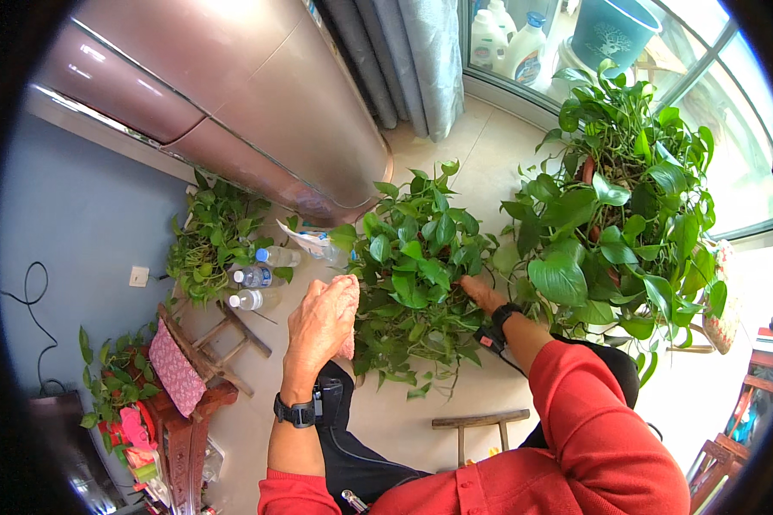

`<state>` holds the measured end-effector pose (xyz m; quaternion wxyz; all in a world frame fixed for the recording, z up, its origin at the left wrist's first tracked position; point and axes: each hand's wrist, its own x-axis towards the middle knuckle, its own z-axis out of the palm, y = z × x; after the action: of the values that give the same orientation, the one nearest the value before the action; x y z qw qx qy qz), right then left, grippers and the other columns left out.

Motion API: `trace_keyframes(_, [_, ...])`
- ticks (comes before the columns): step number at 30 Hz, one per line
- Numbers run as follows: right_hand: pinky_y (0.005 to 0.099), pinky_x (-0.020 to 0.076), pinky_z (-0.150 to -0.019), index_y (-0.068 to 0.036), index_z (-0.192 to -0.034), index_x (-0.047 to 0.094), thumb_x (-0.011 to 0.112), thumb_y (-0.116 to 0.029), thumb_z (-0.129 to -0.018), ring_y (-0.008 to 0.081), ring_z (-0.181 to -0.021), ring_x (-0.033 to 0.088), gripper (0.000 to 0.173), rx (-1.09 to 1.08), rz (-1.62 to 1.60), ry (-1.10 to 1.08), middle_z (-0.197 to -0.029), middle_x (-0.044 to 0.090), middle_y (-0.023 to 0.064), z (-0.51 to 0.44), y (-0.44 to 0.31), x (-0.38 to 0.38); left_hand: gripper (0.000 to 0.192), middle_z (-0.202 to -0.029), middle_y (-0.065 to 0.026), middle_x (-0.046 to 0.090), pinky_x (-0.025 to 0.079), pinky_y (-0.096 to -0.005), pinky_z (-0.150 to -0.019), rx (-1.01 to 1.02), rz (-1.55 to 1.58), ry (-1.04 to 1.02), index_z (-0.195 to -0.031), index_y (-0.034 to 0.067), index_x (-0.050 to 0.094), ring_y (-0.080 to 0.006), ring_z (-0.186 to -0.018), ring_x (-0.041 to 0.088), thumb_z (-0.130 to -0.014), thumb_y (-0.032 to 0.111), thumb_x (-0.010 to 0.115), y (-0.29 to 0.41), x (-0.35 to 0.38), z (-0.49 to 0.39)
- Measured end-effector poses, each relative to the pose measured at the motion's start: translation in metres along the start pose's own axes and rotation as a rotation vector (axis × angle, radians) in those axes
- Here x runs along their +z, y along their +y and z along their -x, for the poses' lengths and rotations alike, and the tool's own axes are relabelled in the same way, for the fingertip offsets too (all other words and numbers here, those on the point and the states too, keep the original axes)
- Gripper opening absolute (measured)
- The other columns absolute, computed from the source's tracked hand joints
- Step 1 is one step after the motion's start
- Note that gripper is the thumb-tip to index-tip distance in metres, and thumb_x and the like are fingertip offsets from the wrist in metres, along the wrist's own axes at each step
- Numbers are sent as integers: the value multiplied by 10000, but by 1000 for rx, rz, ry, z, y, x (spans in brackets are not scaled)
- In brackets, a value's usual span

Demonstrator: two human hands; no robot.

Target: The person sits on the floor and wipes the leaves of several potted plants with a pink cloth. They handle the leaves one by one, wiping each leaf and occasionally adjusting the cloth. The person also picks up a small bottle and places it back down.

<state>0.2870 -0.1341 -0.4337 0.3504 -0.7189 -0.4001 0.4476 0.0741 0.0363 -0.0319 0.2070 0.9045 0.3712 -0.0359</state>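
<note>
My left hand (pixel 312 322) grips a folded pink cloth (pixel 349 322) at the left side of a leafy pothos plant (pixel 419 264). That plant stands on the floor in front of me, and its foliage hides most of its pot. From the right, my right hand (pixel 480 293) reaches into the leaves. Its fingertips are covered, so I cannot tell what they touch or hold. A larger pothos (pixel 618 212) spreads to the right of my right forearm, some of its leaves close to the middle plant.
Three plastic bottles (pixel 257 277) stand left of the middle plant, near another pothos (pixel 216 235). Behind rises a tall pinkish cabinet-like appliance (pixel 283 96). Wooden stools (pixel 225 347) (pixel 481 421) stand at left and below. Sliding glass doors (pixel 689 71) border the right.
</note>
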Motion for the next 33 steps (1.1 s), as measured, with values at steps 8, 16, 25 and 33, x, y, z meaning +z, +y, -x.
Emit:
trace_keyframes(8, [396,444,-786,-29,-1186,548,575,-127,-832,338,-897,531,368,-60,-344,155,-995,544,149,66,-2,61,372,-1046,-139,580,515,-443,-811,9,-16,-38,-1208,152,613,-363,-949,621,-838,181,647,5,4,-7])
trace_keyframes(16, [409,468,-915,-28,-1276,506,646,-23,-765,369,-1077,544,530,-29,-345,134,-1201,560,190,75,-8,122,415,-1074,-158,572,489,-431,-862,-16,-31,-91,-1234,139,607,-367,-1001,593,-822,188,626,11,5,-10])
trace_keyframes(25, [403,418,-1023,-113,-1381,483,646,-362,-916,252,-1275,458,552,627,-769,-429,-1370,500,89,133,-108,-71,401,-1064,-133,583,509,-438,-822,57,-38,-32,-1224,174,614,-348,-984,609,-827,212,659,3,11,-10])
trace_keyframes(33, [411,448,-918,-120,-1307,524,633,-435,-906,248,-1155,502,522,169,-1539,248,-1255,546,73,94,-103,-124,392,-1057,-140,583,508,-445,-813,24,-44,-59,-1215,164,615,-351,-984,611,-826,192,655,7,8,-7])
